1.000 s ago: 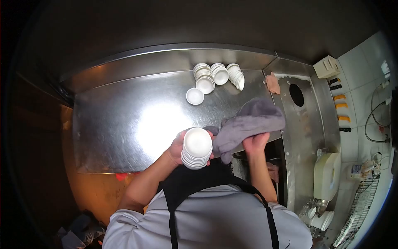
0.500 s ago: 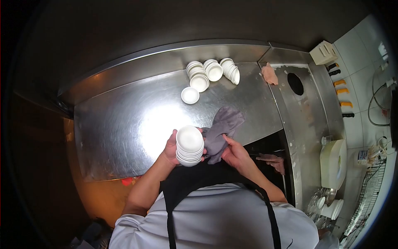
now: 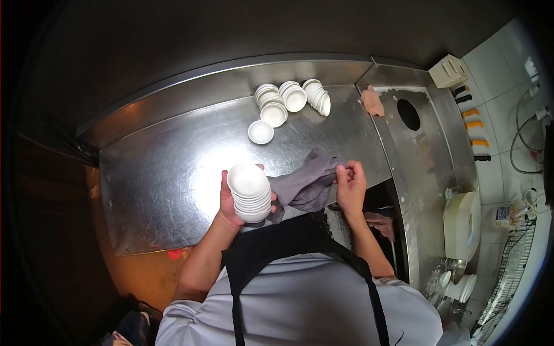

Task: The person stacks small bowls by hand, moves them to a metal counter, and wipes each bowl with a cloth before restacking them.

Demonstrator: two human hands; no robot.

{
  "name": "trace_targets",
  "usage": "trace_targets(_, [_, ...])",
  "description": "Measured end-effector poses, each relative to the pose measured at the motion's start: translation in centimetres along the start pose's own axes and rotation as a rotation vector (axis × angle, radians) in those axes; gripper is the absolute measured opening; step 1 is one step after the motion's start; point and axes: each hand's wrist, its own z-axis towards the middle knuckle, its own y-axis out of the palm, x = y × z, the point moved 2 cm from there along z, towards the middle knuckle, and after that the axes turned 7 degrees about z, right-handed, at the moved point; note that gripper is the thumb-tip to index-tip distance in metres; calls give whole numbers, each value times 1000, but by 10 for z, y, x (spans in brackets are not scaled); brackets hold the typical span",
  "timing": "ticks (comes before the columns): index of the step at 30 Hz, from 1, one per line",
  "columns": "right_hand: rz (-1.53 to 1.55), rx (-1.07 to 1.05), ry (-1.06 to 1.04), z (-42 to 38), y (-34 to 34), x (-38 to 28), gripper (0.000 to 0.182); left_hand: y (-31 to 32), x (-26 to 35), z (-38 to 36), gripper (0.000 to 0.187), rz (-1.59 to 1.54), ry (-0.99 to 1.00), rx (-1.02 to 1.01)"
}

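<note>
A stack of small white bowls (image 3: 248, 183) rests in my left hand (image 3: 228, 206), its fingers wrapped round both sides. The stack leans, with the top bowl's inside facing me. My right hand (image 3: 351, 187) pinches the far right corner of a grey cloth (image 3: 306, 183) between thumb and fingers. From there the cloth stretches left to the bowls, and its left end hangs beside my left fingers; whether these also grip it is hidden. One single white bowl (image 3: 261, 132) sits on the steel counter (image 3: 156, 184) beyond my hands.
Several leaning stacks of white bowls (image 3: 295, 98) line the counter's back. A pink cloth (image 3: 372, 101) lies near a round hole (image 3: 408, 115) in the steel surface to the right. Knives (image 3: 473, 124) hang on the tiled wall; a pale green-white container (image 3: 463, 225) stands below.
My right hand has moved right and slightly up, drawing the grey cloth out toward the right. My left hand and the bowl stack have shifted a little left and up.
</note>
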Motion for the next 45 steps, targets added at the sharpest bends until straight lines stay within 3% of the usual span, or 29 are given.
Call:
trace_targets(3, [-501, 94, -446, -18, 15, -23, 24, 7, 6, 3, 86, -2, 20, 2])
trace_targets(4, [-502, 26, -530, -27, 17, -11, 31, 9, 9, 4, 86, 7, 24, 4])
trace_targets(6, [-329, -283, -451, -47, 43, -18, 15, 13, 9, 4, 86, -21, 14, 27])
trace_targets(7, [-288, -455, -296, -52, 54, -8, 10, 16, 7, 4, 86, -34, 3, 40])
trace_targets(9, [-369, -484, -220, -50, 73, 14, 10, 23, 2, 4, 87, -14, -26, 19])
trace_targets(12, [167, -226, 29, -30, 89, 56, 19, 33, -8, 1, 88, 12, -50, -22])
trace_targets(15, [858, -43, 417, -8, 83, 37, 35, 42, -13, -6, 91, 23, -34, -38])
trace_targets(18, [1196, -110, 479, 7, 75, 27, 51, 43, -17, -12, 91, 80, -31, -43])
trace_targets(22, [1208, -181, 475, -2, 75, -16, 56, 44, -14, -14, 88, 142, -5, -11])
trace_targets(27, [864, -592, 319, 13, 33, 20, 51, 33, 13, -31, 86, 210, 136, 132])
trace_targets(32, [579, -623, 184, -3, 29, -9, 45, 21, 27, -40, 78, 312, 115, 172])
trace_targets(36, [311, -726, 117, 3, 58, -24, 41, 11, 24, -33, 76, 238, -51, 259])
trace_targets(40, [42, -861, 98, -5, 108, 5, 36, -1, 17, -17, 69, 148, -283, 292])
trace_targets(43, [-98, -897, 86, -15, 130, 16, 33, -6, 14, -8, 65, 175, -294, 345])
trace_targets(45, [-110, -854, -35, -6, 132, 1, 31, -6, 13, -12, 63, 219, -264, 384])
